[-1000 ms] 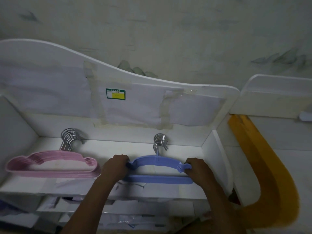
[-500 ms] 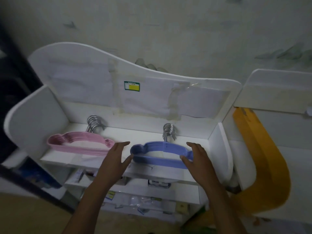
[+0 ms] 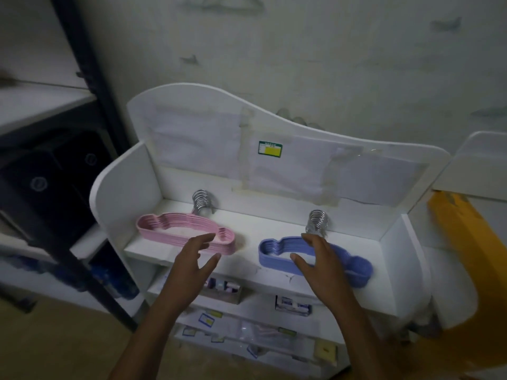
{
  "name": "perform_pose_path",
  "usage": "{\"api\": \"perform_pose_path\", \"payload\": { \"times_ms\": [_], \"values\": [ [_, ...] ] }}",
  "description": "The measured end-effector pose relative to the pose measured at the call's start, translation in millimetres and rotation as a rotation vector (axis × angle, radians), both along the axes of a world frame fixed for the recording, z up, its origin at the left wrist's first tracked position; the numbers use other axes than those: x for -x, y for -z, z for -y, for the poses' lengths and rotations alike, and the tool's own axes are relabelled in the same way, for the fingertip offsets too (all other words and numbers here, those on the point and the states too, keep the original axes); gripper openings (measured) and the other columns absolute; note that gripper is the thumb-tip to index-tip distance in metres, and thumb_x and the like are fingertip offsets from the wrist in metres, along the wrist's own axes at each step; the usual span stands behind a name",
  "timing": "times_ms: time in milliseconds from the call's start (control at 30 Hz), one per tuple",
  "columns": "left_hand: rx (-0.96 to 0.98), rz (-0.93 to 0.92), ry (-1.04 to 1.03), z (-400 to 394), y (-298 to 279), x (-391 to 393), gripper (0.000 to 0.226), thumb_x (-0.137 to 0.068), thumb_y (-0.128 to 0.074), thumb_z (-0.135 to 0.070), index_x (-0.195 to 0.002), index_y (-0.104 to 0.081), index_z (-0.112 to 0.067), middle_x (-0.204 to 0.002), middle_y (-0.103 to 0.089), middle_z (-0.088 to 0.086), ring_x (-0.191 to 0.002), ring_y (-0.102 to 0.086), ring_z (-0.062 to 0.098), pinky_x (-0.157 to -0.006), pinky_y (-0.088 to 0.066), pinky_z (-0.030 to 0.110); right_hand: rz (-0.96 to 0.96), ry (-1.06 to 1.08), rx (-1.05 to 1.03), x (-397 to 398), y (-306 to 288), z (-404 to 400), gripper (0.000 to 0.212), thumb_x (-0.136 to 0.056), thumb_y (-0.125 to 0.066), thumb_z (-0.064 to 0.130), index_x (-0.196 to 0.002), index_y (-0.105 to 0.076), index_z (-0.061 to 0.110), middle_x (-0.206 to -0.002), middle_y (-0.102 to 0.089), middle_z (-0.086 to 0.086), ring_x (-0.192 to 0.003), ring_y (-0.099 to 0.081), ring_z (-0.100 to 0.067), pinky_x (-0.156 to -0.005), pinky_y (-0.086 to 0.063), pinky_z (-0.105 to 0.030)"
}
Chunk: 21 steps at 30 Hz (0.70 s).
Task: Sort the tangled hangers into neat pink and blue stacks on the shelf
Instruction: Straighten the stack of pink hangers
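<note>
A stack of pink hangers point(image 3: 164, 227) lies flat on the left of the white shelf point(image 3: 241, 263), its metal hooks point(image 3: 202, 201) bunched at the back. To the right lies a stack of blue hangers point(image 3: 277, 249) with its own hooks point(image 3: 318, 222). My left hand point(image 3: 193, 259) hovers with fingers spread in front of the pink stack's right end, holding nothing. My right hand point(image 3: 319, 259) is raised over the middle of the blue stack, fingers relaxed, and hides part of it.
The shelf has a curved white back panel point(image 3: 274, 149) with taped papers and a green-yellow label point(image 3: 270, 148). Lower shelves hold small boxes point(image 3: 223, 289) and packets. A dark rack post point(image 3: 90, 149) stands at the left, an orange curved piece point(image 3: 463, 259) at the right.
Both hands let go of the blue stack's ends and pulled back, now open. The view drew away and swung left, showing the floor and dark rack.
</note>
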<state>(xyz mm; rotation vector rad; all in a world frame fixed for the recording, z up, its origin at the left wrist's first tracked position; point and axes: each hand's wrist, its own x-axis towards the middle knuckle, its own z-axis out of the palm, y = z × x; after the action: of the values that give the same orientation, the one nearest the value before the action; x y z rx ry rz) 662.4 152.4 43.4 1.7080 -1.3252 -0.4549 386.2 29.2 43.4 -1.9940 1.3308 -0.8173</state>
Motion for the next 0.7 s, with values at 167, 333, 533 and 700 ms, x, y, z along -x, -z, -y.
{"api": "perform_pose_path", "payload": {
  "times_ms": [167, 333, 533, 700],
  "values": [
    [0.022, -0.085, 0.046, -9.1, -4.3, -58.0, 0.042, -0.091, -0.066, -0.024, -0.131, -0.054, -0.030, -0.128, -0.058, -0.016, -0.115, -0.056, 0.001, -0.096, -0.049, 0.029, 0.069, 0.038, 0.010, -62.1, -3.4, -11.3, 0.046, -0.087, -0.071, 0.027, -0.129, -0.052, 0.024, -0.124, -0.057, 0.009, -0.113, -0.052, -0.008, -0.093, -0.038, -0.022],
    [0.023, -0.178, 0.052, -16.1, -2.2, -126.3, 0.038, -0.091, -0.066, -0.019, -0.126, -0.056, -0.031, -0.126, -0.060, -0.018, -0.115, -0.058, 0.004, -0.098, -0.050, 0.035, 0.130, 0.063, -0.053, -128.2, -2.1, -25.0, 0.044, -0.085, -0.073, 0.028, -0.126, -0.055, 0.025, -0.124, -0.059, 0.010, -0.111, -0.054, -0.005, -0.091, -0.040, -0.020],
    [0.021, -0.213, 0.081, -16.1, 4.8, -180.8, 0.038, -0.091, -0.065, -0.015, -0.125, -0.057, -0.029, -0.126, -0.061, -0.012, -0.113, -0.060, 0.007, -0.096, -0.050, 0.037, 0.095, 0.093, -0.070, -177.0, 3.7, -37.0, 0.046, -0.086, -0.072, 0.032, -0.128, -0.055, 0.022, -0.123, -0.058, 0.012, -0.112, -0.053, -0.001, -0.090, -0.039, -0.013],
    [0.032, -0.190, 0.128, -5.2, 8.4, -201.3, 0.037, -0.092, -0.063, -0.010, -0.123, -0.057, -0.030, -0.131, -0.054, -0.007, -0.111, -0.060, 0.004, -0.094, -0.048, 0.022, 0.028, 0.103, -0.120, -195.5, 4.1, -33.1, 0.046, -0.088, -0.070, 0.033, -0.129, -0.052, 0.023, -0.122, -0.056, 0.014, -0.111, -0.052, -0.003, -0.092, -0.041, -0.018]
  ]
}}
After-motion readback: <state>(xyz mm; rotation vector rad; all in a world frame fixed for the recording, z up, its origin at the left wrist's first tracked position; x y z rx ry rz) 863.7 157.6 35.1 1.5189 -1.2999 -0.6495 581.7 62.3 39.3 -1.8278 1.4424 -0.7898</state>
